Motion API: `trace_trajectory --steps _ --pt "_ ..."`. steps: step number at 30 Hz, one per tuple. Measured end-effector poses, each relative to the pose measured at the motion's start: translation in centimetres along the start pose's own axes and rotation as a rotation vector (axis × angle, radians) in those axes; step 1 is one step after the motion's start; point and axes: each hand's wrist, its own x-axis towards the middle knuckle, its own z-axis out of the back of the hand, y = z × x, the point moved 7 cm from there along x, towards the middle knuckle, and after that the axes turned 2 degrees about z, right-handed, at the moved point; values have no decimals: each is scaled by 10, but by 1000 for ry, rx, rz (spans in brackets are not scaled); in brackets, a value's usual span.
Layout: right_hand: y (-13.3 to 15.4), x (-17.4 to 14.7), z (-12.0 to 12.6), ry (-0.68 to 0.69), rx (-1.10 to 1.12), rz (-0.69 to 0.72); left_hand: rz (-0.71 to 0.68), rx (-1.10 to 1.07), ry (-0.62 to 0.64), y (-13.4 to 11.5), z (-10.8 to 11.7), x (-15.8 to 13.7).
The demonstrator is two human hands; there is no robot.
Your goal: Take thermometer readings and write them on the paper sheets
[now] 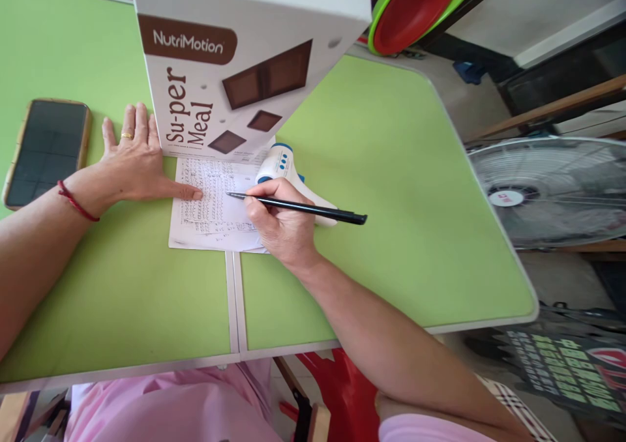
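Note:
A black pen (313,206) is pinched in my right hand (286,227), its tip over a sheet of paper (218,236) covered in rows of handwriting. My left hand (139,162) lies flat with fingers spread; its thumb rests on the paper's left part, the other fingers on the table. A white box printed "NutriMotion Su-per Meal" (190,90) stands upright just behind the paper, beside my left fingertips. Partly behind my right hand lies a white and blue handheld device, shaped like an infrared thermometer (278,162).
The green folding table (391,188) has a metal seam down its middle. A phone (49,145) lies left of my left hand. Past the right edge stands a fan (518,194); red and green basins (415,12) are at the back right. A red stool (342,390) is below the table.

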Motion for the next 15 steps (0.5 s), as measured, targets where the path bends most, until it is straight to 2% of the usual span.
trace_trajectory --steps 15 --pt "-3 -1 2 -42 23 20 39 55 -11 -2 2 -2"
